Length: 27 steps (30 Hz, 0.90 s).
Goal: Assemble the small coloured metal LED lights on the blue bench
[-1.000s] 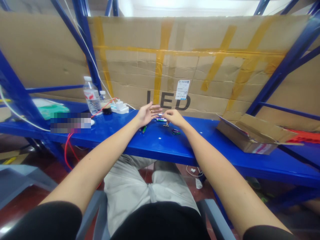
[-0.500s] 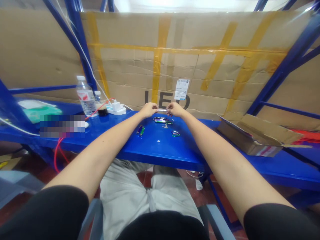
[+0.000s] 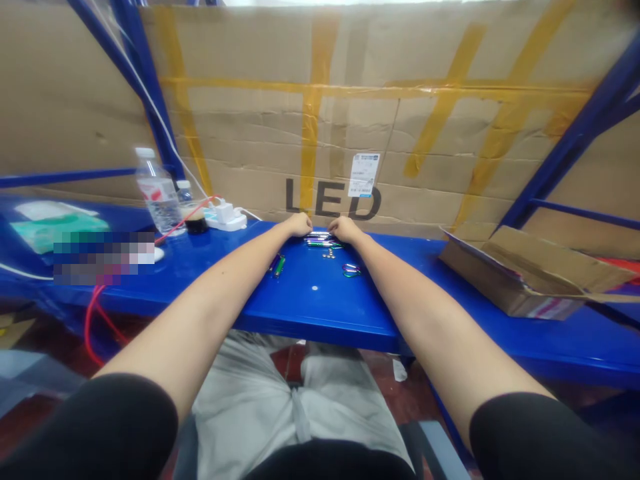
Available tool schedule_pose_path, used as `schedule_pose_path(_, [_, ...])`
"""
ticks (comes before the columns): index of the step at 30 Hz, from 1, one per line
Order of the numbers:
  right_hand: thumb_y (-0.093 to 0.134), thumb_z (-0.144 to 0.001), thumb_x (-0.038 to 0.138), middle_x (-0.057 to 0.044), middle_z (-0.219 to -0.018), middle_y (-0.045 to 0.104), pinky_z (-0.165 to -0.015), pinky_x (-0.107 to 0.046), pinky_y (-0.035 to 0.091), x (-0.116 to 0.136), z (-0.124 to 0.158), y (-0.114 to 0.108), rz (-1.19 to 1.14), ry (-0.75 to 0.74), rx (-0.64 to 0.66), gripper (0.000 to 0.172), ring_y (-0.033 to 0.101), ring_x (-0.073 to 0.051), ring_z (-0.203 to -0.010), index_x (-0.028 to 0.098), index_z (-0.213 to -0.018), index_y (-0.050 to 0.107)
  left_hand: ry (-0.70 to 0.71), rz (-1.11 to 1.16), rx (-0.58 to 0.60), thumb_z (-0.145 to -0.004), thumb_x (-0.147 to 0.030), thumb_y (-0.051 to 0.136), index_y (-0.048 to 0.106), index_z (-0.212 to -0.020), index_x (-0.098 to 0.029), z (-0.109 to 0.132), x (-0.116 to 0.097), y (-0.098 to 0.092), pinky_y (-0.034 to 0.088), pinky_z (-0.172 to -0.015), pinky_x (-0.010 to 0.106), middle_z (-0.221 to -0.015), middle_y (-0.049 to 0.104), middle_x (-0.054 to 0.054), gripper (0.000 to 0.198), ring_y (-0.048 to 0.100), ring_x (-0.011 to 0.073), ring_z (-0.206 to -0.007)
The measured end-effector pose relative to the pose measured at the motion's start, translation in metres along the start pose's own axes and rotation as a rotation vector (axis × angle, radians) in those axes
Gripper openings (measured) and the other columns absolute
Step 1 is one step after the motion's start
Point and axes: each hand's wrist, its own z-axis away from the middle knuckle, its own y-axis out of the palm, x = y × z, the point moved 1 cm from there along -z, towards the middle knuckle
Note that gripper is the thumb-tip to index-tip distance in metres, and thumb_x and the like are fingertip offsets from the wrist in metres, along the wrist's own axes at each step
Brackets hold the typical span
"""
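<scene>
Hands close together now, both out at the worktop's (image 3: 320,310) rear edge! The left hand (image 3: 300,225) has its fingers bent down at the left end of a silvery tube (image 3: 319,233), and over at the other end comes the right hand (image 3: 345,230), fingers curled and thumb side inward. Gripping it or just touching? From where I stand I cannot tell; the fingertips are too small and partly hidden.

That silvery tube lies crosswise, parallel to the rear edge, at the back of a tight little row of shiny tubes (image 3: 323,245), a green one showing at the front. Just on the front-edge side of the row sits a scatter of tiny round pieces (image 3: 329,254). Beside the left forearm, nearer the front edge, two more tubes (image 3: 279,267) lie slanted, one of them bright green. And across by the right forearm, look, shiny looped clips (image 3: 351,270) lie bunched together!

Toward the worktop's right end, an open cardboard box (image 3: 530,287) spreads its flaps. Over on the left, by the rear edge, a clear bottle (image 3: 159,203) stands beside a smaller bottle (image 3: 196,223) of dark liquid.
</scene>
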Motion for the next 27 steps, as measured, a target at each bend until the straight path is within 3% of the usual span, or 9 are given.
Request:
schedule_pose_path(4, [0.056,-0.087,0.003,-0.010,-0.114,0.077,-0.095,-0.026,0.051,0.001,0.010,-0.012,0.022,-0.009,0.073,0.041,0.070,-0.021,-0.105,0.016,-0.121,0.076,0.036,-0.020,0.048,-0.075,-0.010,0.059,0.078,-0.105,-0.016,0.012,-0.006,-0.013,0.051,-0.090,0.025,-0.112,0.077,0.008,0.036,0.070,0.0206,-0.102])
schedule_pose_path(7, [0.054,-0.085,0.001,-0.013,-0.117,0.076,-0.094,-0.030,0.053,0.004,0.024,-0.031,0.055,0.011,0.073,0.055,0.071,-0.022,-0.104,0.014,-0.138,0.065,-0.012,-0.062,0.069,-0.075,-0.016,0.062,0.076,-0.111,-0.015,0.027,-0.003,-0.033,0.052,-0.090,0.027,-0.116,0.075,0.011,0.038,0.069,0.0234,-0.105])
schedule_pose_path(8, [0.053,-0.084,-0.001,-0.014,-0.117,0.075,-0.094,-0.031,0.053,0.006,0.030,-0.038,0.067,0.000,0.071,0.056,0.071,-0.023,-0.105,0.012,-0.137,0.064,-0.049,-0.090,0.139,-0.076,-0.021,0.064,0.075,-0.112,-0.014,0.035,-0.003,-0.041,0.054,-0.088,0.029,-0.112,0.076,0.012,0.038,0.071,0.0243,-0.101])
schedule_pose_path(11, [0.050,-0.081,-0.005,-0.015,-0.117,0.075,-0.093,-0.031,0.054,0.013,0.052,-0.057,0.051,-0.035,0.077,0.053,0.070,-0.024,-0.107,0.010,-0.128,0.069,-0.138,-0.126,0.517,-0.076,-0.040,0.072,0.072,-0.113,-0.016,0.061,-0.005,-0.066,0.056,-0.082,0.030,-0.108,0.076,0.013,0.044,0.071,0.0251,-0.097])
schedule_pose_path(16, [0.052,-0.088,0.004,-0.013,-0.117,0.075,-0.098,-0.035,0.052,0.024,0.100,-0.069,0.052,-0.145,0.017,0.036,0.069,-0.025,-0.110,0.014,-0.113,0.075,-0.199,-0.163,0.762,-0.059,-0.045,0.087,0.073,-0.104,-0.023,0.093,-0.018,-0.083,0.056,-0.081,0.032,-0.103,0.076,0.011,0.052,0.070,0.0264,-0.094])
schedule_pose_path(21, [0.053,-0.093,0.010,-0.010,-0.116,0.076,-0.098,-0.034,0.052,0.030,0.124,-0.067,0.074,-0.160,0.025,0.029,0.069,-0.024,-0.109,0.016,-0.109,0.076,-0.223,-0.170,0.839,-0.049,-0.040,0.093,0.074,-0.092,-0.023,0.097,-0.027,-0.071,0.057,-0.082,0.036,-0.088,0.076,0.009,0.050,0.069,0.0276,-0.091])
schedule_pose_path(27, [0.054,-0.092,0.009,-0.010,-0.117,0.076,-0.096,-0.033,0.051,0.043,0.124,-0.066,0.076,-0.172,0.029,0.028,0.069,-0.023,-0.108,0.015,-0.109,0.075,-0.177,-0.221,0.789,-0.052,-0.044,0.091,0.073,-0.081,-0.020,0.093,-0.024,-0.067,0.056,-0.083,0.037,-0.085,0.074,0.010,0.042,0.069,0.0277,-0.091])
